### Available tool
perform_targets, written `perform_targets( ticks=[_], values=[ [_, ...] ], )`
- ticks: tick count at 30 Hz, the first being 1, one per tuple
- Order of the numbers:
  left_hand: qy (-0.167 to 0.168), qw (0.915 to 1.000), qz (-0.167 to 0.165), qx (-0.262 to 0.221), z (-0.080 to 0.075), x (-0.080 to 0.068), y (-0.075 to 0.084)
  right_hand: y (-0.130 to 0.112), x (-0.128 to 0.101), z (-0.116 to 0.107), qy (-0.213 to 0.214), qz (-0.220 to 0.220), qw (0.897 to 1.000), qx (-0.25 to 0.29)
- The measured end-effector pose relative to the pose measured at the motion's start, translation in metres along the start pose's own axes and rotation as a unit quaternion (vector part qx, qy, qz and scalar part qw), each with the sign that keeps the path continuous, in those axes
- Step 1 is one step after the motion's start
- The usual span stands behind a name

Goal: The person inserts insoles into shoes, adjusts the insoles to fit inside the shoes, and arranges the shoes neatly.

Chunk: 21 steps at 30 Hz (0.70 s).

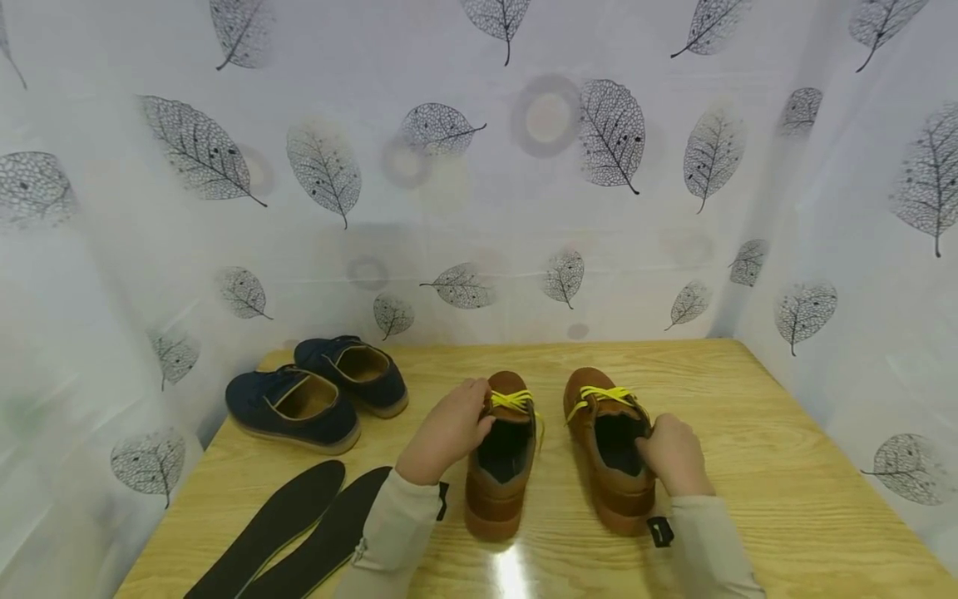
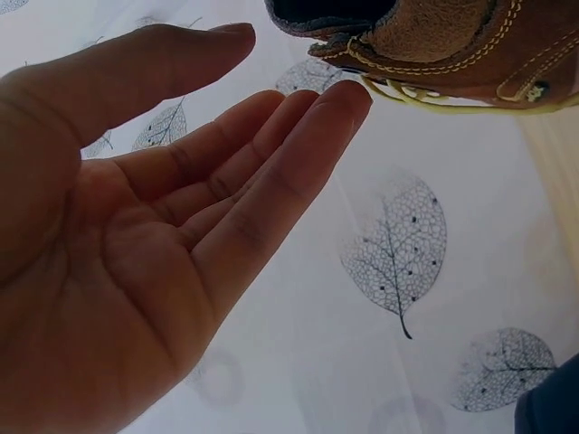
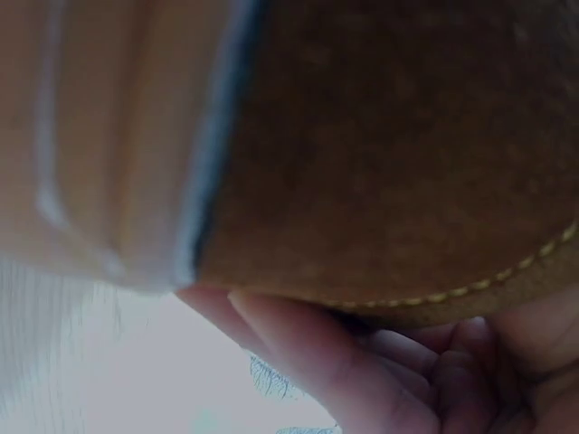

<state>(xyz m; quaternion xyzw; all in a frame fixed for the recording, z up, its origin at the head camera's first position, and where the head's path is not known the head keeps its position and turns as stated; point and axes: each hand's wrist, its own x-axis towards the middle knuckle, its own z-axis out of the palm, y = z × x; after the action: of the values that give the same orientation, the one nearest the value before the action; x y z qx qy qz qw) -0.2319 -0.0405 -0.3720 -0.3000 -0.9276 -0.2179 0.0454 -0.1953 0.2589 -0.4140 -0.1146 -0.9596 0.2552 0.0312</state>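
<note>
Brown shoes [image 1: 503,453]: left hand [image 1: 446,433] flat beside; right hand [image 1: 676,456] curled on.

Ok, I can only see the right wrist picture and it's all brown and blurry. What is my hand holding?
Observer: The right hand grips a brown shoe at the side of its opening.
Operator: Is there just one shoe?
Observer: No, a second brown shoe stands beside it on the table, and the left hand touches it near its yellow laces.
Operator: Anything else there?
Observer: Two dark blue shoes and two black insoles lie further left.
</note>
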Motion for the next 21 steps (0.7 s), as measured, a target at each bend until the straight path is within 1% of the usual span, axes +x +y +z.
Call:
perform_targets(
  ticks=[4,10,15,18,21],
  values=[
    [-0.002,1.0,-0.006,0.0,0.0,0.0,0.001,0.008,0.004,-0.005,-0.003,-0.004,1.0,-0.006],
    [-0.008,0.9999,-0.014,-0.002,0.0,0.001,0.002,0.016,0.008,-0.015,-0.015,0.001,1.0,-0.016],
    [-0.008,0.9999,-0.012,0.002,0.001,0.001,0.002,0.021,0.01,-0.021,-0.022,0.003,1.0,-0.019],
    [-0.005,0.9999,-0.011,0.004,0.001,0.001,0.002,0.023,0.011,-0.022,-0.032,0.004,0.999,-0.02],
    [-0.002,0.9997,-0.024,0.002,0.002,0.001,0.003,0.025,0.012,-0.025,-0.052,0.001,0.999,-0.013]
  ],
)
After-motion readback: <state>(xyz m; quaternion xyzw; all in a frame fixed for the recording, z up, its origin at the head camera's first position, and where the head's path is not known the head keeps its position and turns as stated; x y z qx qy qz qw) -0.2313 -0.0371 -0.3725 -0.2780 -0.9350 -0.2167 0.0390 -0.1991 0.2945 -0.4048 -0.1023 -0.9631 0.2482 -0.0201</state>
